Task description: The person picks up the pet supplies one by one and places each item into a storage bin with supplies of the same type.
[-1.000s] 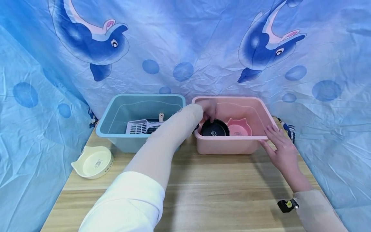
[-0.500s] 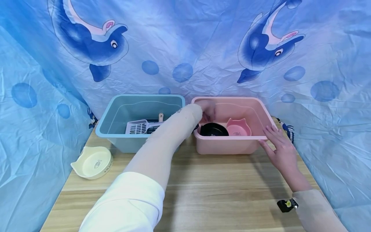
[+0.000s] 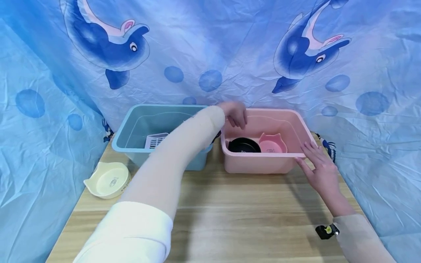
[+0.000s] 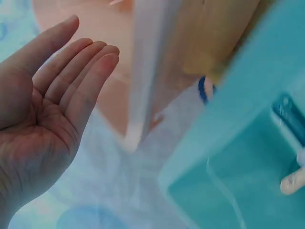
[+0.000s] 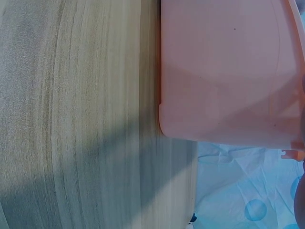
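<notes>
My left hand hovers over the back left rim of a pink plastic bin. The left wrist view shows this hand with nothing in it, its fingers loosely extended and the palm visible. Inside the bin lie a round black bowl and, to its right, a pink cat-eared bowl. At the bin's front right corner my right hand rests on the rim, fingers extended. That hand is mostly cut off in the right wrist view, which shows the bin's outer wall.
A blue bin stands left of the pink one, partly covered by my left arm, with a pale slotted litter scoop inside. A cream cat-eared bowl sits at the left on the wooden table. Behind hangs a dolphin-print curtain.
My left hand has let go of the black bowl and risen out of the pink bin. The bowl, tilted up earlier, now lies lower in the bin. My right hand stays on the rim.
</notes>
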`<action>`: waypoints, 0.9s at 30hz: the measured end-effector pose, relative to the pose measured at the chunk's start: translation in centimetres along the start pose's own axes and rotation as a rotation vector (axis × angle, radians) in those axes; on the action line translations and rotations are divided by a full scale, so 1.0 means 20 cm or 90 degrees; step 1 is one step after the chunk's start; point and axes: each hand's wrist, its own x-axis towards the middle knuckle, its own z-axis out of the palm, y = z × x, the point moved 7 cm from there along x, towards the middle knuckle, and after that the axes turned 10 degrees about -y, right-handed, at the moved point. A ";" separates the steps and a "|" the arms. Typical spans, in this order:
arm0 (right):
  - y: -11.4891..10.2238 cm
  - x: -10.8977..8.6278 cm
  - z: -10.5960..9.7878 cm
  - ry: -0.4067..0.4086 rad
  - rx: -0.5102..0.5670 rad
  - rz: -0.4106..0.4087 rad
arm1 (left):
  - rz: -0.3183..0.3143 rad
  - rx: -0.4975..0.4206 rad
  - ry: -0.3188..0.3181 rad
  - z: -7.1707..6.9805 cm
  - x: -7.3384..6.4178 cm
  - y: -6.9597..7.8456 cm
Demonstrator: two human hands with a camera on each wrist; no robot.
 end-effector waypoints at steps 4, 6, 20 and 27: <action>-0.01 0.00 0.00 0.019 0.011 -0.007 | 0.020 0.012 0.001 -0.04 -0.20 0.02; -0.01 0.00 0.01 0.020 0.013 -0.007 | 0.033 0.000 0.000 -0.06 -0.31 0.02; -0.02 0.01 0.00 0.009 0.006 -0.009 | 0.000 -0.007 0.034 -0.03 -0.98 -0.24; -0.03 0.00 -0.01 0.006 0.013 -0.006 | -0.022 0.038 0.063 0.04 -1.30 -0.47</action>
